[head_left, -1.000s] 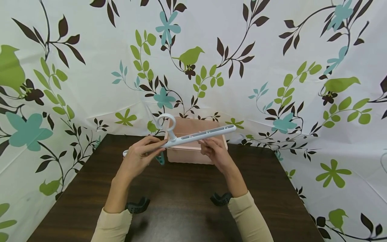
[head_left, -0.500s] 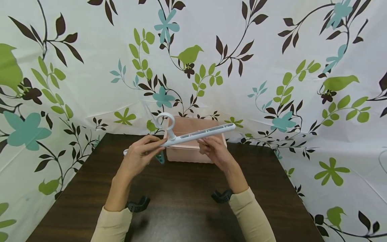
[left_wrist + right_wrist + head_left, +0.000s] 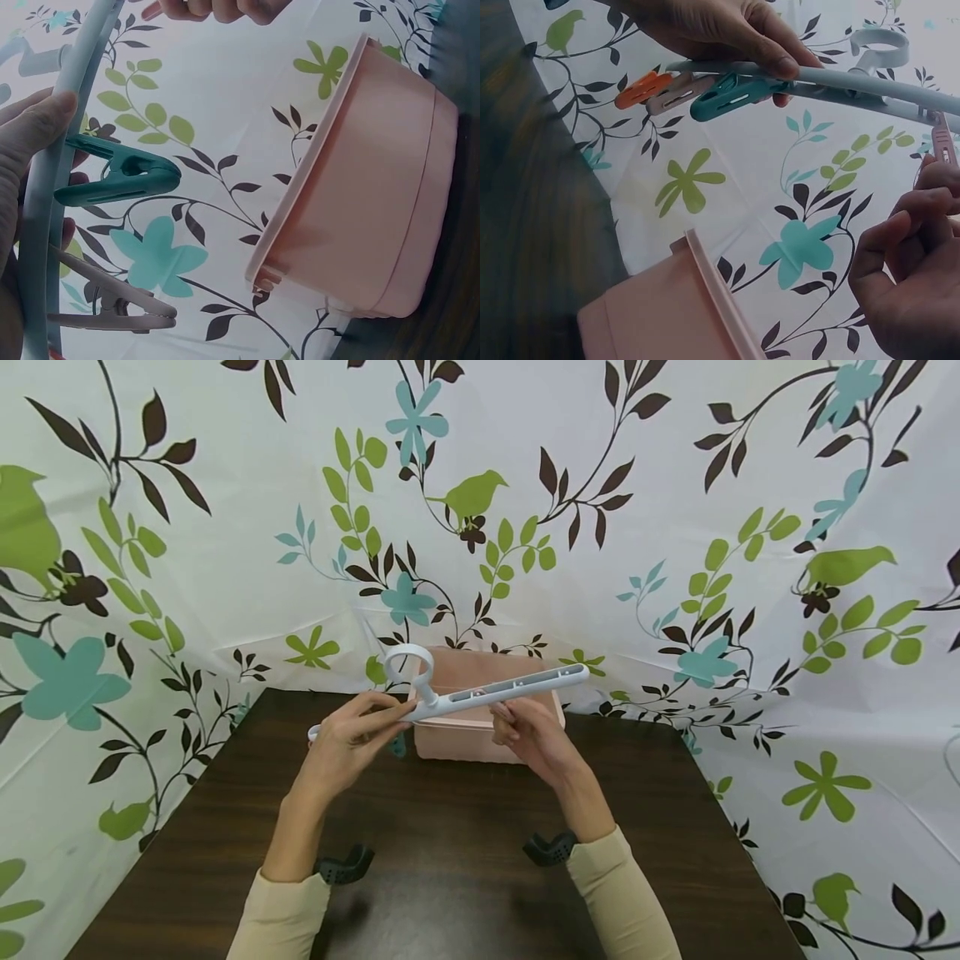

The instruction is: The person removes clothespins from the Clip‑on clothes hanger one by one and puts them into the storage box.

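Note:
A pale blue clip hanger (image 3: 517, 687) with a ring-shaped hook is held up in front of me, its right end tilted higher. My left hand (image 3: 348, 739) grips its bar, thumb on the near side, left of the hook. From the bar by that hand hang a teal clothespin (image 3: 154, 176), a pale beige clothespin (image 3: 112, 322) and an orange clothespin (image 3: 641, 90). My right hand (image 3: 536, 739) is under the bar's right half. In the right wrist view its curled fingers pinch a pink clothespin (image 3: 943, 142) whose upper end meets the bar's underside.
A pink plastic bin (image 3: 465, 743) stands at the back of the dark wooden table (image 3: 435, 827), behind and below the hanger. A white curtain (image 3: 600, 593) with leaf, bird and flower prints hangs behind the table and along its sides.
Both hands keep their holds and have barely moved. The hanger has turned very slightly, and less of the teal clothespin shows below my left hand in the head view.

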